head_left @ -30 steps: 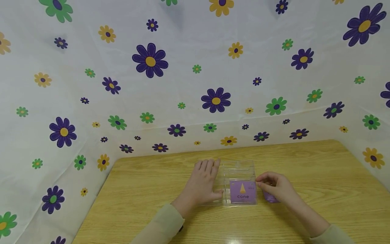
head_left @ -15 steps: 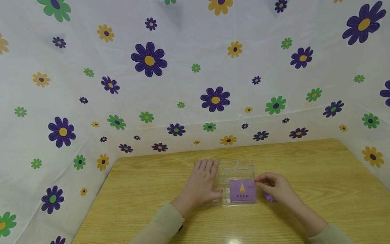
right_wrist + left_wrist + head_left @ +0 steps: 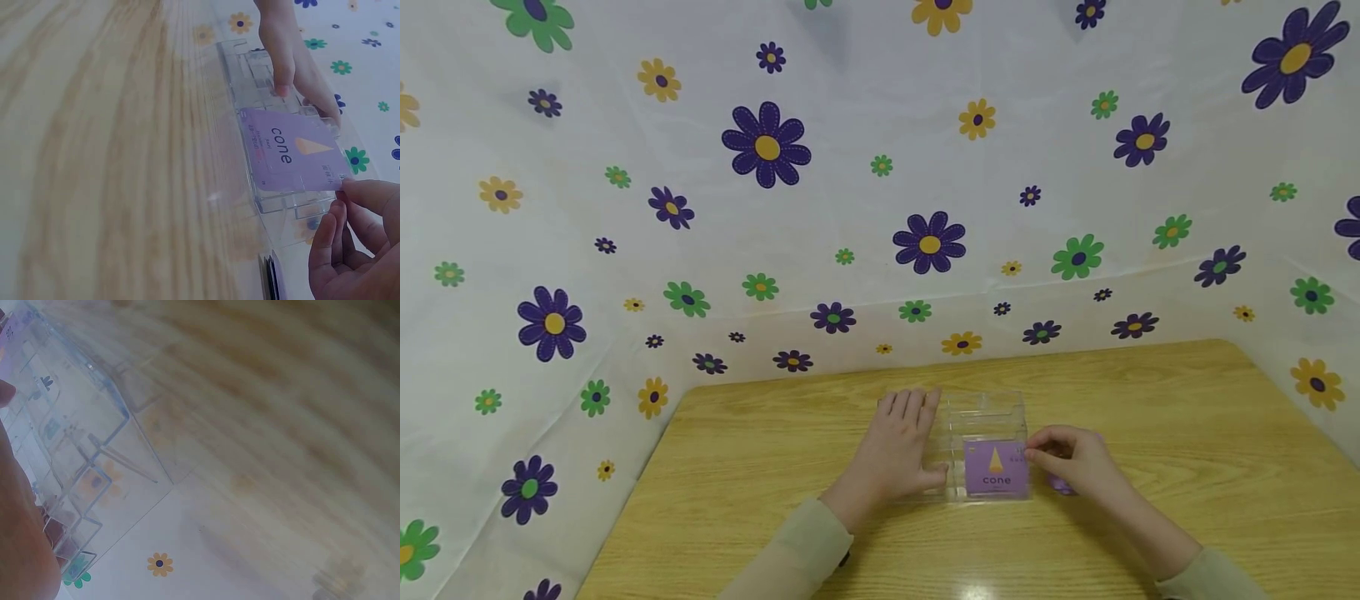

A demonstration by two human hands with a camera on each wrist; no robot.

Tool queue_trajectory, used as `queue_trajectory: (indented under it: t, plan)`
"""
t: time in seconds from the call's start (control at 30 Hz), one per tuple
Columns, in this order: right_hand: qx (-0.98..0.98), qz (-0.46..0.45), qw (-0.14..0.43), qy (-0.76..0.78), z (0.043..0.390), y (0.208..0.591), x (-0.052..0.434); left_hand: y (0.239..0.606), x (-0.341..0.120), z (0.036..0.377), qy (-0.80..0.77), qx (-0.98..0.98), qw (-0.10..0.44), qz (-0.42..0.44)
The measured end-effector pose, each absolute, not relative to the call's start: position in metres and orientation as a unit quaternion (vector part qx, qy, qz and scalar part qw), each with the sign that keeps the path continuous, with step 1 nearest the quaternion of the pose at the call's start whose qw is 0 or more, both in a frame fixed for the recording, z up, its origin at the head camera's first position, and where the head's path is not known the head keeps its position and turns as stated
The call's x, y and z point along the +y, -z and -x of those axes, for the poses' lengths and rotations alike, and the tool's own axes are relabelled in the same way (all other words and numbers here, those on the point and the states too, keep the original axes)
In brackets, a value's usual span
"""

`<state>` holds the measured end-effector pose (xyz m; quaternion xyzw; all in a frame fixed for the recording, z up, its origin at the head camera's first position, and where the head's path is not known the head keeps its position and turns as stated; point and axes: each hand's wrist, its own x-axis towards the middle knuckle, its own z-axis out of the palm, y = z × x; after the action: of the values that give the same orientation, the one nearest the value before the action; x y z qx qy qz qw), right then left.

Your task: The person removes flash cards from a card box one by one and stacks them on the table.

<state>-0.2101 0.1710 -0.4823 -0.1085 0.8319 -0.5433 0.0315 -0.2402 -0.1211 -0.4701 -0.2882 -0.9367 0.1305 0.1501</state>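
Note:
A purple flashcard printed with a yellow cone and the word "cone" lies in the right part of a clear plastic tiered holder. My right hand pinches the card's right corner between thumb and finger, as the right wrist view shows; its other fingers are curled below. Over the left part of the holder rests my left hand, fingers straight toward the far edge and thumb out to the side. In the right wrist view, a small stack of cards stands edge-on at the bottom; the head view shows it mostly hidden beneath my right hand.
The holder sits on a wood-grain table. A white flower-print cloth hangs behind the table and along both sides, close to its far edge.
My right hand has shifted very slightly, and less of the purple stack shows beneath it. The left hand, holder and cone card look nearly unchanged.

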Motion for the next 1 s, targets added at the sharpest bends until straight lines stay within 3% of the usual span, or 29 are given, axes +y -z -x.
queue_trajectory:
  t: [0.27,1.0]
  plan:
    - [0.801,0.099,0.076,0.586,0.2088,0.4796,0.1706,0.4705,-0.1212,0.2403,-0.132,-0.937,0.149,0.289]
    - [0.818,0.089,0.044,0.566,0.2097,0.477,0.1681,0.4698,-0.1226,0.2415,-0.144,-0.934,0.15,0.292]
